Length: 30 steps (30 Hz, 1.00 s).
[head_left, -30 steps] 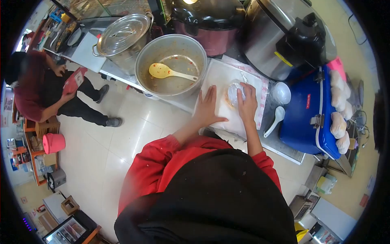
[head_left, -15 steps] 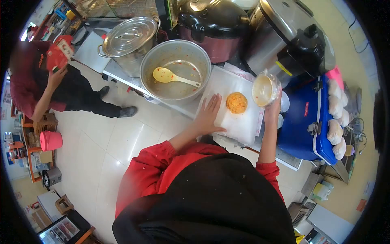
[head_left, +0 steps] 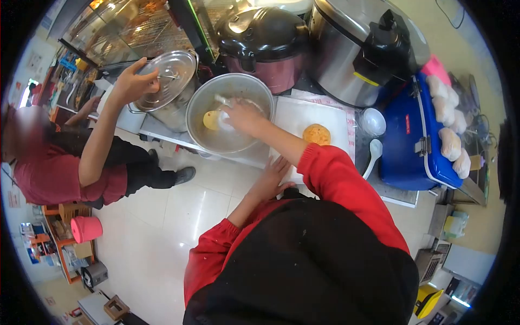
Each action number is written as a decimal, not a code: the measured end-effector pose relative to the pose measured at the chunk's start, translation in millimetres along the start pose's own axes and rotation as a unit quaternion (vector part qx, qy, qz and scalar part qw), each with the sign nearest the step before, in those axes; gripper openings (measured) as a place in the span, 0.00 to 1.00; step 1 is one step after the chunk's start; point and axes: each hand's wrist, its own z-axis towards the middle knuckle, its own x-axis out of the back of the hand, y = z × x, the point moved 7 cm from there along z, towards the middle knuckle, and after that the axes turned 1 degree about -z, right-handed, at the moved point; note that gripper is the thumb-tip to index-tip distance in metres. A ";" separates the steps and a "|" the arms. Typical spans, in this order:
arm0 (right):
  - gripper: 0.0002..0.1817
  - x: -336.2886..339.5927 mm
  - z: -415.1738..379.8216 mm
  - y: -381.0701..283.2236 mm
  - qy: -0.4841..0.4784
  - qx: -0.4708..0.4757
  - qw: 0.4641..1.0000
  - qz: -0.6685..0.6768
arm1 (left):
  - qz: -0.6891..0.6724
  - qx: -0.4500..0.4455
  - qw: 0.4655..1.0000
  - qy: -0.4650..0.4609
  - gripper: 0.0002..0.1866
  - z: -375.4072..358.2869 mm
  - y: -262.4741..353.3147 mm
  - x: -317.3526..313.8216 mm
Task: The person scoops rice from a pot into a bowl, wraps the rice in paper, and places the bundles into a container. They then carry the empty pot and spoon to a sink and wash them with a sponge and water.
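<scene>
My right hand (head_left: 242,116) reaches into the large metal pot (head_left: 269,108), over the yellow spoon (head_left: 211,120). Its fingers are blurred near the spoon, so their grip is unclear; something whitish shows beside them. On the lower left part of the white paper (head_left: 338,116), my left hand (head_left: 272,177) rests with its fingers apart, holding nothing. A round orange rice mound (head_left: 316,135) sits on that paper, partly hidden by my right sleeve. The clear plastic bowl (head_left: 372,122) is on the counter right of the paper.
A white spoon (head_left: 374,154) lies near the blue cooler (head_left: 403,135). Behind stand a dark-lidded cooker (head_left: 262,40) and a steel container (head_left: 341,59). A co-worker (head_left: 65,173) at left holds a hand over the lidded pot (head_left: 173,89).
My right hand has moved left from the rice to the large pot and let go of the clear bowl. The co-worker's arm now extends over the lidded pot. The view has shifted.
</scene>
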 end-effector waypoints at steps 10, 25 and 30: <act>0.23 127.0 -250.3 102.1 0.018 -0.202 0.966 0.159 | -0.024 -0.043 0.998 -0.033 0.36 2.9 5.8 21.2; 0.25 97.7 -333.0 112.8 0.003 -0.232 0.972 0.038 | -0.161 -0.012 0.984 0.073 0.14 15.3 -24.5 49.8; 0.23 89.8 -335.8 131.4 0.011 -0.190 0.981 0.026 | -0.153 0.003 0.985 0.079 0.13 11.3 -24.1 48.7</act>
